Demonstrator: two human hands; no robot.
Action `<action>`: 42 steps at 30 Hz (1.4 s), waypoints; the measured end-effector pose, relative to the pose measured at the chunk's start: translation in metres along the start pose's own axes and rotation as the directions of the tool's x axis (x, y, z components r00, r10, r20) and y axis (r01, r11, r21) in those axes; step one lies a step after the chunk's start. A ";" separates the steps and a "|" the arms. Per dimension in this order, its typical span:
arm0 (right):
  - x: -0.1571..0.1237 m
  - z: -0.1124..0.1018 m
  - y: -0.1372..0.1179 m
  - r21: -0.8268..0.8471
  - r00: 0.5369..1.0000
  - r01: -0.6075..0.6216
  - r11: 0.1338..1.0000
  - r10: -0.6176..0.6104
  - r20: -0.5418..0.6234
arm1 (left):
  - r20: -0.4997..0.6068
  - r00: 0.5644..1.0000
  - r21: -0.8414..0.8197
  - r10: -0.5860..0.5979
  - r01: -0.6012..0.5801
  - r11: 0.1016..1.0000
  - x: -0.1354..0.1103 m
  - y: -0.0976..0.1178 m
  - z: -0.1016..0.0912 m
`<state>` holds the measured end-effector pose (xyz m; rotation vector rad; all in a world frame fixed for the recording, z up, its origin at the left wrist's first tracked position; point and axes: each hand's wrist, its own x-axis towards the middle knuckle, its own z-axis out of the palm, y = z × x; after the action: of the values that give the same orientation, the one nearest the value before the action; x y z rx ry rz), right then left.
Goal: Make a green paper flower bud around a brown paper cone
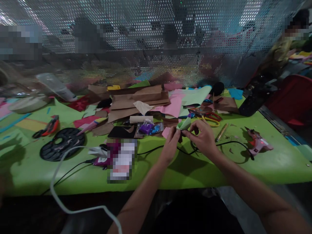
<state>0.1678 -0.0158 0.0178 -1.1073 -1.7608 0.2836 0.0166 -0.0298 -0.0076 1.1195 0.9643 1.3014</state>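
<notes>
Between my two hands, above the green-covered table point(195, 175), is a small folded piece of light green paper point(184, 124). My left hand point(172, 140) pinches its lower left side between thumb and fingers. My right hand point(203, 135) is closed at the paper's lower right, fingertips bent in against it. A tiny purple tip shows just above the paper. Beyond my right hand are yellow-handled scissors point(212, 121). A bag with purple and blue pieces point(149, 128) lies left of my left hand.
A pink glue gun point(260, 143) lies at the right, its black cord running behind my hands. At the left are a black palette point(62, 144), red-handled pliers point(50, 126) and a white cable point(80, 209). Brown paper point(136, 97) and coloured sheets pile up before a perforated metal panel point(156, 65).
</notes>
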 end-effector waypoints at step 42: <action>-0.008 0.004 0.000 0.022 0.982 0.186 0.982 -0.186 0.031 | 0.009 0.923 -0.577 -0.385 0.319 0.752 0.008 0.009 0.002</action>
<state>0.1649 -0.0206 0.0109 -0.9208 -1.8721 0.2045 0.0165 -0.0230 0.0023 0.3743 0.7394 1.2239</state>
